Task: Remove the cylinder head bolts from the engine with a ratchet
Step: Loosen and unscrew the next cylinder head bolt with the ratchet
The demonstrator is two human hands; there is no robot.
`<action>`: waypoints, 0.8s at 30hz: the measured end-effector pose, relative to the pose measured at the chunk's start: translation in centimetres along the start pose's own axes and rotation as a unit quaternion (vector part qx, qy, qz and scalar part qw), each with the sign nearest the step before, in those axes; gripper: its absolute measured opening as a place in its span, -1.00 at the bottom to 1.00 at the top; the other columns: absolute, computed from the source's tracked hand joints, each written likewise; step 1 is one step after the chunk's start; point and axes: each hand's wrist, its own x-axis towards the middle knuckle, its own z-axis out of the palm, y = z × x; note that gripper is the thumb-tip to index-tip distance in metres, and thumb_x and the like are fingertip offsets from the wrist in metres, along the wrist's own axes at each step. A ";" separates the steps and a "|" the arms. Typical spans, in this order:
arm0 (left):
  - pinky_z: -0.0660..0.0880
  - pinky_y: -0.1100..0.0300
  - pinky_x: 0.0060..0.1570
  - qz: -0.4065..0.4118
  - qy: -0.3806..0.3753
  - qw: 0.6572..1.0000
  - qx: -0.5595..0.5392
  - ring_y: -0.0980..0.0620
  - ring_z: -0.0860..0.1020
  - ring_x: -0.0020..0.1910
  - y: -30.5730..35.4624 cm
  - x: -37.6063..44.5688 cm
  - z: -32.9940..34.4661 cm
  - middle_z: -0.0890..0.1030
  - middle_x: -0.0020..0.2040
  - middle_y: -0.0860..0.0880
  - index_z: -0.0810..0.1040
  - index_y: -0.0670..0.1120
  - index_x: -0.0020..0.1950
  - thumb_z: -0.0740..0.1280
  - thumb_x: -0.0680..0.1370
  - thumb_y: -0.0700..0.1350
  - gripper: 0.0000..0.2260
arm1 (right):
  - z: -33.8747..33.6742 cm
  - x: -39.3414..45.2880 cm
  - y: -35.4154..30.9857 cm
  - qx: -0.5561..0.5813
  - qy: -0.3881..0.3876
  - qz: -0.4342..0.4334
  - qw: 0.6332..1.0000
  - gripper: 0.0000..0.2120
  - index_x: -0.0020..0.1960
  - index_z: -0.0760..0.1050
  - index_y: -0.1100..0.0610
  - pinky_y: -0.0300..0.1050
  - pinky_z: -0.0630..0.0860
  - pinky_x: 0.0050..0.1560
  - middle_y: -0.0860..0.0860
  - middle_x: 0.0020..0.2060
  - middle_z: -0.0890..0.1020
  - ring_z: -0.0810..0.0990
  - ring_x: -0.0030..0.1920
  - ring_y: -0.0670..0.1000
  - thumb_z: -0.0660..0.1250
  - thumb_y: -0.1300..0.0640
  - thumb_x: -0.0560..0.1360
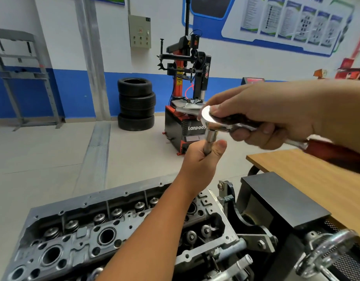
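Note:
The ratchet (225, 123) is raised well above the engine, chrome head at centre, red handle running off to the right. My right hand (276, 116) grips it near the head. A chrome socket (211, 135) hangs under the head. Below it a dark bolt shank (207, 148) sticks out, and my left hand (201, 161) holds that shank in a fist with the thumb up beside the socket. The cylinder head (89, 236) lies below, valve springs and spark plug wells exposed. My left forearm crosses over its right part.
The engine stand's black bracket (276, 201) and a clear handwheel (333, 254) sit at the right. A wooden table (308, 175) is behind them. Farther off stand a tyre changer (187, 98) and stacked tyres (136, 104) on the grey floor.

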 end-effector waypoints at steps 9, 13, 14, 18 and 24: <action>0.11 0.12 -0.48 -0.017 0.017 0.999 -0.022 0.01 0.15 -0.51 0.4 0.1 -0.2 0.20 -0.49 -0.09 0.21 -0.10 -0.40 0.34 0.53 0.20 -0.48 | 2.4 0.0 0.4 0.299 -0.008 0.050 0.953 -0.76 0.00 0.30 0.09 -0.40 0.08 -0.66 0.01 -0.48 0.34 0.15 -0.66 -0.14 0.16 -0.06 0.70; 0.19 -0.09 -0.44 -0.016 0.043 0.999 -0.002 -0.08 0.20 -0.47 0.2 0.3 -0.2 0.27 -0.48 -0.08 0.28 -0.17 -0.35 0.32 0.56 0.22 -0.47 | 2.8 0.7 0.3 0.333 -0.008 0.050 0.942 -0.80 0.18 0.32 0.11 -0.37 0.12 -0.72 0.00 -0.47 0.34 0.20 -0.68 -0.14 0.13 -0.03 0.72; 0.22 -0.12 -0.44 -0.015 0.051 0.999 0.004 -0.09 0.22 -0.45 0.1 0.4 -0.2 0.28 -0.48 -0.05 0.30 -0.13 -0.34 0.32 0.57 0.20 -0.51 | 3.0 0.9 0.3 0.324 -0.003 0.045 0.945 -0.80 0.21 0.33 0.10 -0.36 0.14 -0.72 0.01 -0.47 0.34 0.21 -0.68 -0.14 0.13 -0.02 0.72; 0.23 -0.11 -0.40 -0.014 0.076 0.997 -0.001 -0.06 0.25 -0.44 -0.8 0.6 -0.5 0.31 -0.49 0.08 0.38 0.08 -0.39 0.31 0.56 0.11 -0.66 | 3.8 1.4 0.2 0.304 0.005 0.033 0.952 -0.76 0.11 0.38 0.16 -0.34 0.17 -0.71 0.03 -0.45 0.38 0.24 -0.66 -0.13 0.13 -0.02 0.73; 0.36 -0.14 -0.22 -0.040 0.110 0.992 -0.053 -0.11 0.30 -0.34 -0.5 1.4 0.2 0.39 -0.46 0.09 0.45 0.08 -0.44 0.23 0.34 0.14 -0.79 | 5.7 -0.8 1.2 0.200 0.040 -0.027 0.979 -0.78 0.09 0.49 0.19 -0.23 0.39 -0.54 0.16 -0.32 0.56 0.41 -0.54 0.01 0.46 0.14 0.54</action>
